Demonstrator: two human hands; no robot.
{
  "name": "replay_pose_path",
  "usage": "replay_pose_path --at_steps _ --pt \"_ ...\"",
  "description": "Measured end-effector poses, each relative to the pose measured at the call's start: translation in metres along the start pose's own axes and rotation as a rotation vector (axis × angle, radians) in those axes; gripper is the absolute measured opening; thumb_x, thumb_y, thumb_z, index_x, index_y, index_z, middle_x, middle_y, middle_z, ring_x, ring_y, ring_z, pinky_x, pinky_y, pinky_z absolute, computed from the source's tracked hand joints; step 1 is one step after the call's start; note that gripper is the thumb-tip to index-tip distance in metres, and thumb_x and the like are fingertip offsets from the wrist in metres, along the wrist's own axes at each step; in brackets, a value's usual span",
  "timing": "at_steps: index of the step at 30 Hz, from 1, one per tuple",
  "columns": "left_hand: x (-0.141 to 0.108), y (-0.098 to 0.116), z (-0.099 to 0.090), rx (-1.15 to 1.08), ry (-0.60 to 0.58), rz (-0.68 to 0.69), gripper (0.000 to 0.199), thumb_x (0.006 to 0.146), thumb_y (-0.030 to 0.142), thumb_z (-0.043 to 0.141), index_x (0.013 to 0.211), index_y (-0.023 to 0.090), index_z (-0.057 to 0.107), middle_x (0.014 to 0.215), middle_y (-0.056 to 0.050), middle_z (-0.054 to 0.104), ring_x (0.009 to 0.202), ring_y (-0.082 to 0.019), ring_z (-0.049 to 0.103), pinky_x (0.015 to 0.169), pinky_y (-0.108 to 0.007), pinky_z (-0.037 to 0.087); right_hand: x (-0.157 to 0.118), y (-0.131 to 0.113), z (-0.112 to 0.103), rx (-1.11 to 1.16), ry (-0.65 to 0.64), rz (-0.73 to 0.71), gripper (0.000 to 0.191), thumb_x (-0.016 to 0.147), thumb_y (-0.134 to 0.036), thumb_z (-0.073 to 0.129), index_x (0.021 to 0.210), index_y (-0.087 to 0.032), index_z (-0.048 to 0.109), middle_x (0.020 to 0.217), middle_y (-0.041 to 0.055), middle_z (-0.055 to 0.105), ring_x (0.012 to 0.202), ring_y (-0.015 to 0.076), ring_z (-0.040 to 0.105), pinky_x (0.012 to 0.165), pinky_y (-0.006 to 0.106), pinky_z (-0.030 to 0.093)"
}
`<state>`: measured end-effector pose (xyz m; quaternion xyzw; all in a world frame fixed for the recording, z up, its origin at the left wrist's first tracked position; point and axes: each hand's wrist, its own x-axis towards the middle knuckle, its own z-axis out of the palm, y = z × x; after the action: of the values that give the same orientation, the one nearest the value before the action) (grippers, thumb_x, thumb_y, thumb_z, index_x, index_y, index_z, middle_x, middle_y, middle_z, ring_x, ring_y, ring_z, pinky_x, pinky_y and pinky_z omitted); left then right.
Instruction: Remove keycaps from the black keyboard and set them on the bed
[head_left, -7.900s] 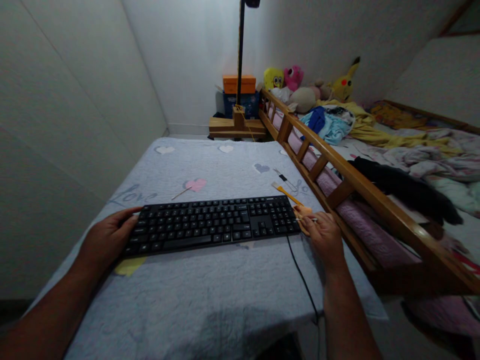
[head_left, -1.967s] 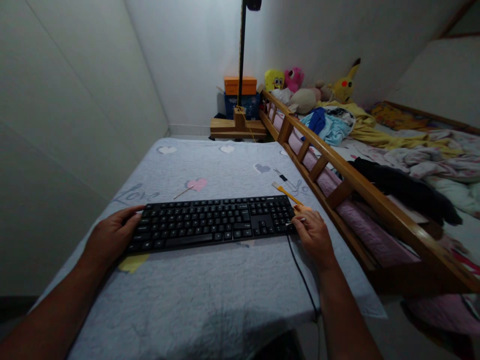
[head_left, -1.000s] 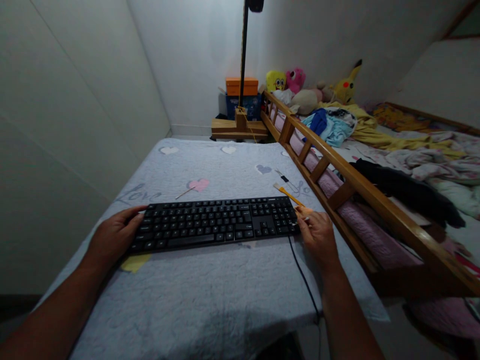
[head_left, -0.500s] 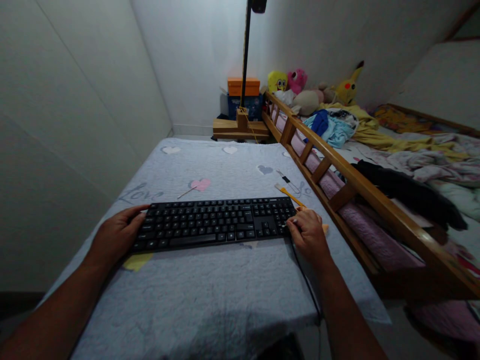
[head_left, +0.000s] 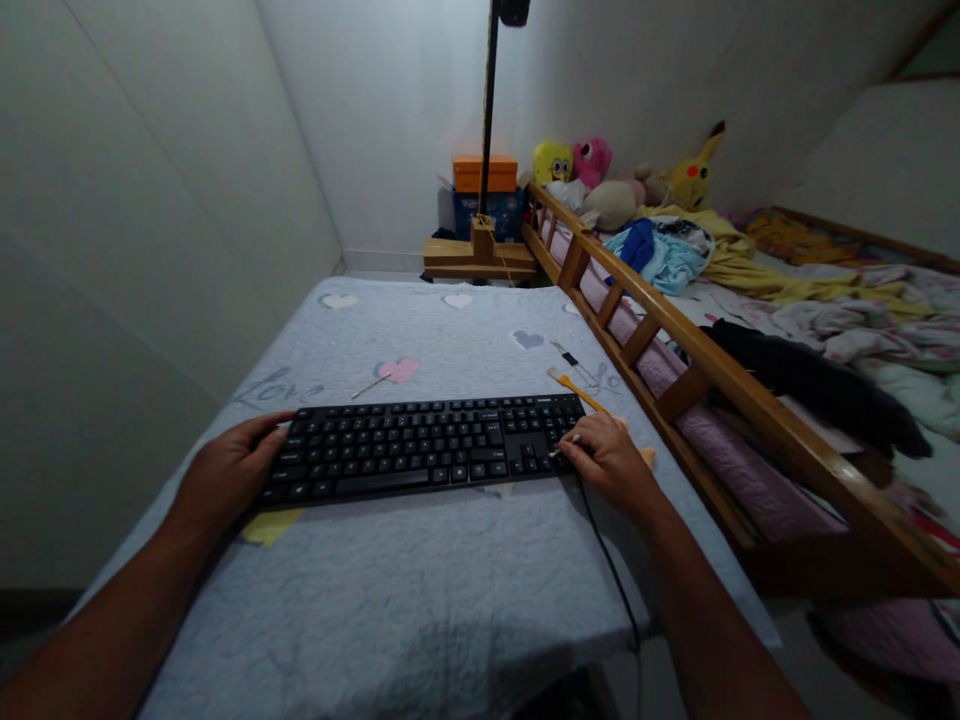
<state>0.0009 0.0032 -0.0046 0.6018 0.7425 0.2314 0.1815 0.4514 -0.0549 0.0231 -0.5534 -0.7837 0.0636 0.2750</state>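
Left hand (head_left: 229,468) grips one keyboard (head_left: 420,446); right hand (head_left: 609,460) pinches one of two cotton swabs (head_left: 575,438).

The person's left hand (head_left: 231,468) and right hand (head_left: 606,462) are showing bare, rounded in outline. The left forearm (head_left: 124,607) and right forearm (head_left: 701,592) are showing bare too, widening from slimmer wrists (head_left: 182,530) toward the lower edge of the view. Finer skin details are blurring in dim light.

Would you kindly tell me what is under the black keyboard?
Under the keyboard is a pale blue cloth, with a yellow patch showing near its left end. The cloth directly beneath is covered, so any other pattern or object there cannot be seen.
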Motion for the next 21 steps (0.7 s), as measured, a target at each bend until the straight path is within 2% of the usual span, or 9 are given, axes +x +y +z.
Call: replay_pose_path --at_steps 4,13,21 --pt "0.000 0.001 0.000 -0.001 0.007 0.002 0.052 0.083 0.048 0.043 0.120 0.019 0.065 0.115 -0.008 0.069 0.102 -0.024 0.064 0.093 -0.035 0.047 0.006 0.007 -0.008 0.027 -0.048 -0.017 0.020 0.086 -0.023 0.055 0.069 -0.022 0.064 0.070 0.0020 0.063 0.076 0.0188 0.055 0.075 0.034 0.039" --pt "0.001 0.002 -0.001 0.008 0.031 0.011 0.052 0.081 0.047 0.044 0.118 0.018 0.066 0.110 -0.007 0.072 0.099 -0.024 0.066 0.089 -0.033 0.049 -0.003 0.020 -0.009 0.130 0.012 0.090 0.021 0.086 -0.026 0.053 0.066 -0.021 0.060 0.070 0.0024 0.060 0.076 0.0194 0.055 0.074 0.034 0.042" --pt "0.003 0.001 0.000 0.025 0.033 0.005 0.053 0.080 0.049 0.043 0.118 0.019 0.066 0.112 -0.007 0.071 0.101 -0.025 0.065 0.091 -0.035 0.049 -0.011 0.030 -0.012 0.185 0.060 0.156 0.019 0.086 -0.026 0.054 0.069 -0.022 0.062 0.079 0.0046 0.064 0.093 0.0234 0.058 0.084 0.038 0.045"
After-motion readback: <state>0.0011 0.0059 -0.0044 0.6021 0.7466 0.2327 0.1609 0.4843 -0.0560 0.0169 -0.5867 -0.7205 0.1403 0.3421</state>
